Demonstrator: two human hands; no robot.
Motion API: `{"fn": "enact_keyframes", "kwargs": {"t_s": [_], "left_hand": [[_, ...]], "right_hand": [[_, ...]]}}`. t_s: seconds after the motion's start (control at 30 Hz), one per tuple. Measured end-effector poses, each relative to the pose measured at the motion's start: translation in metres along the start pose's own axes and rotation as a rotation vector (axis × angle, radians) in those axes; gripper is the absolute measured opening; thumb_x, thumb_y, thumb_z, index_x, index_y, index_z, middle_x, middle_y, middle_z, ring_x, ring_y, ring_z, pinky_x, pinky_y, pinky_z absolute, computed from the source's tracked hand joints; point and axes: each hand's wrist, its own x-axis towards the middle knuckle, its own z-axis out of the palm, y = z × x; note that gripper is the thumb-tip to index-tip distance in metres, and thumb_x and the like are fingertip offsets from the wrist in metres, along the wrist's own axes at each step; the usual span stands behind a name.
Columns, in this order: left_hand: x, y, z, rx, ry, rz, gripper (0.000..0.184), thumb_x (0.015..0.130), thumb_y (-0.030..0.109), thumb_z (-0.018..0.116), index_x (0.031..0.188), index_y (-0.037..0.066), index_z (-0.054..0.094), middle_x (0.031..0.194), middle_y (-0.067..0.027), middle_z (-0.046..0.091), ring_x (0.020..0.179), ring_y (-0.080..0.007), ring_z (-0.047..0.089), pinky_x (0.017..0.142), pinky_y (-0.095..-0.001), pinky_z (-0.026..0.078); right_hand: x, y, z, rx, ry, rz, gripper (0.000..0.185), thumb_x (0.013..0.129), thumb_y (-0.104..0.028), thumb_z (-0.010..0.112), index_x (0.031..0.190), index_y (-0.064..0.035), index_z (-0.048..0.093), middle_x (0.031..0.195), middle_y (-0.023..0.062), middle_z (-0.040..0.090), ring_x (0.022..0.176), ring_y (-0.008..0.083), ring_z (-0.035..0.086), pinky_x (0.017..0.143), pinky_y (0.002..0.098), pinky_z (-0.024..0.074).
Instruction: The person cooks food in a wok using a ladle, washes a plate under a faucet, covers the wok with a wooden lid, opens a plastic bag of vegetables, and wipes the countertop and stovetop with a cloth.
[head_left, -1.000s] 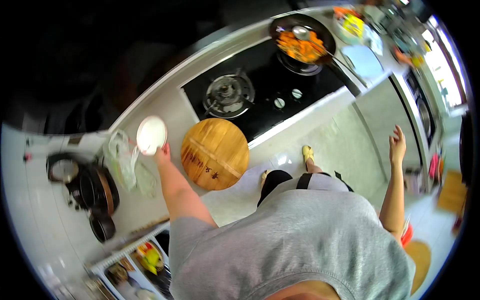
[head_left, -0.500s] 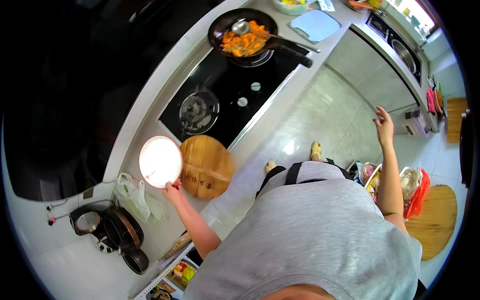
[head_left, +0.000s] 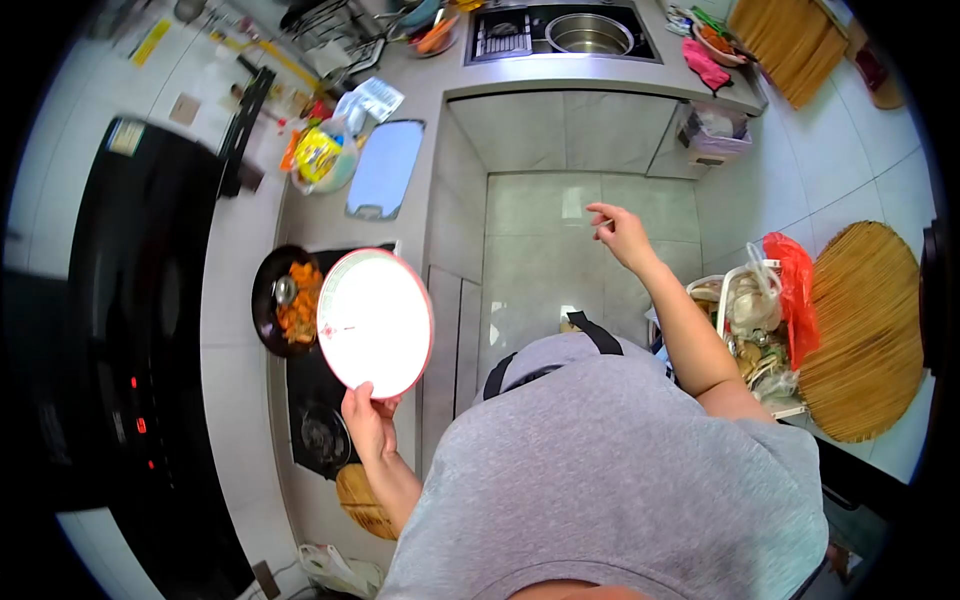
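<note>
Plate [head_left: 376, 322] white, red rim, small red mark. Wok [head_left: 264, 302] black. Food [head_left: 298, 302] orange. Cutting board [head_left: 387, 163] pale blue, grey edge. Shirt [head_left: 620, 470] heathered grey. Bag [head_left: 796, 290] bright red. Cloth [head_left: 706, 65] pink.

- A round, white plate [head_left: 378, 325] with a thin red rim and small red marks near its left side; its middle is too bright to make out finer detail.
- It is held up by its lower edge, inner face toward the camera, showing as an upright oval.
- It sits just left of the frame's centre.
</note>
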Motion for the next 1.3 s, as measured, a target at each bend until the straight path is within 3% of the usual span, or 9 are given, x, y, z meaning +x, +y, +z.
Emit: {"fn": "enact_keyframes", "kwargs": {"t_s": [0.3,0.4,0.8,0.87,0.93,1.07,1.2,1.27,1.3], "left_hand": [[0.107,-0.003,0.22,0.144,-0.271,-0.132,0.018,0.093,0.01,0.049,0.101,-0.004,0.056,0.079,-0.0109,0.065,0.059,-0.0168,0.061,0.053,-0.0267,0.048],[0.16,-0.007,0.282,0.224,-0.367,-0.13,0.02,0.093,0.011,0.048,0.104,-0.004,0.057,0.083,-0.0112,0.066,0.06,-0.0163,0.061,0.054,-0.0269,0.047],[0.381,-0.011,0.573,0.286,-0.549,0.021,0.017,0.095,0.007,0.043,0.099,-0.003,0.057,0.077,-0.0092,0.065,0.057,-0.0142,0.059,0.053,-0.0262,0.044],[0.415,-0.019,0.617,0.365,-0.609,0.015,0.023,0.094,0.009,0.044,0.107,-0.004,0.057,0.086,-0.0101,0.066,0.064,-0.0148,0.061,0.056,-0.026,0.046],[0.435,-0.028,0.67,0.296,-0.601,0.04,0.018,0.094,0.005,0.042,0.1,-0.003,0.056,0.077,-0.0088,0.065,0.058,-0.0147,0.059,0.053,-0.0276,0.045],[0.475,-0.052,0.763,0.335,-0.578,-0.014,0.02,0.093,0.008,0.041,0.1,-0.003,0.056,0.076,-0.0103,0.066,0.057,-0.0165,0.062,0.053,-0.0294,0.048],[0.499,-0.068,0.846,0.331,-0.512,-0.059,0.02,0.093,0.007,0.041,0.099,-0.003,0.057,0.073,-0.0105,0.066,0.055,-0.0167,0.062,0.053,-0.0297,0.048],[0.499,-0.071,0.877,0.461,-0.477,-0.021,0.02,0.093,0.007,0.04,0.099,-0.003,0.057,0.072,-0.0101,0.066,0.055,-0.0163,0.061,0.052,-0.0292,0.048],[0.505,-0.076,0.892,0.422,-0.477,-0.035,0.02,0.093,0.006,0.041,0.1,-0.003,0.057,0.071,-0.0095,0.065,0.055,-0.0158,0.061,0.052,-0.0287,0.049]], "right_hand": [[0.101,0.039,-0.1,0.153,0.027,0.215,0.037,0.087,-0.005,0.056,0.123,-0.0037,0.063,0.088,0.0081,0.068,0.067,0.0148,0.066,0.063,0.0293,0.0531],[0.161,0.047,-0.122,0.19,0.066,0.145,0.034,0.088,-0.006,0.057,0.121,-0.0032,0.064,0.086,0.0079,0.069,0.064,0.014,0.065,0.06,0.0284,0.0525],[0.381,0.078,-0.242,0.093,0.295,0.152,0.029,0.092,-0.013,0.057,0.117,-0.0038,0.067,0.085,0.006,0.071,0.059,0.0109,0.062,0.057,0.0271,0.0502],[0.411,0.087,-0.257,0.144,0.34,0.248,0.028,0.094,-0.015,0.056,0.116,-0.0038,0.067,0.084,0.0059,0.071,0.058,0.0104,0.061,0.056,0.0265,0.0496],[0.45,0.093,-0.271,0.146,0.342,0.267,0.027,0.095,-0.017,0.056,0.116,-0.0038,0.068,0.084,0.0062,0.071,0.058,0.01,0.061,0.056,0.0258,0.0491],[0.566,0.112,-0.312,0.07,0.327,0.177,0.027,0.095,-0.019,0.056,0.114,-0.0028,0.068,0.083,0.0069,0.071,0.059,0.0116,0.063,0.057,0.0259,0.0495],[0.727,0.166,-0.355,-0.119,0.354,0.086,0.029,0.092,-0.02,0.057,0.112,-0.0021,0.068,0.083,0.0137,0.072,0.06,0.0214,0.067,0.062,0.0353,0.0533],[0.814,0.201,-0.372,-0.184,0.404,0.02,0.027,0.094,-0.021,0.058,0.113,-0.0049,0.068,0.086,0.0101,0.071,0.068,0.0207,0.069,0.059,0.0336,0.0529],[0.852,0.213,-0.379,-0.389,0.483,-0.049,0.028,0.093,-0.023,0.059,0.112,-0.0053,0.068,0.09,0.0122,0.071,0.076,0.0258,0.069,0.066,0.0375,0.0534]]}}
